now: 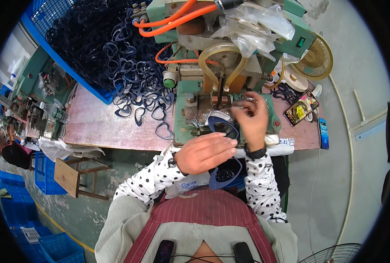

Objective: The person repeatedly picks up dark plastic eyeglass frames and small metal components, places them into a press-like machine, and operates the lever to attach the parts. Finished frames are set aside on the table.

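My left hand (206, 153) lies palm down in front of the press, its fingers pressed together over a dark blue looped frame (233, 127) that looks like an eyeglass front. One loop shows beyond the fingertips, at the machine's metal bed. Below the hand shows another dark blue loop (212, 180); my fingers hide whether the two are joined. My right hand (252, 118) is raised at the right of the press tooling (220, 103). Its thumb and fingers curl toward each other, slightly blurred, and what they pinch cannot be made out.
A blue crate (67, 72) heaped with dark blue looped frames stands at the left, several spilling onto the table (98, 125). The green press (181, 94) carries orange hoses (173, 22). To the right are a phone (301, 108) and a small fan (315, 59). A wooden stool (67, 177) stands lower left.
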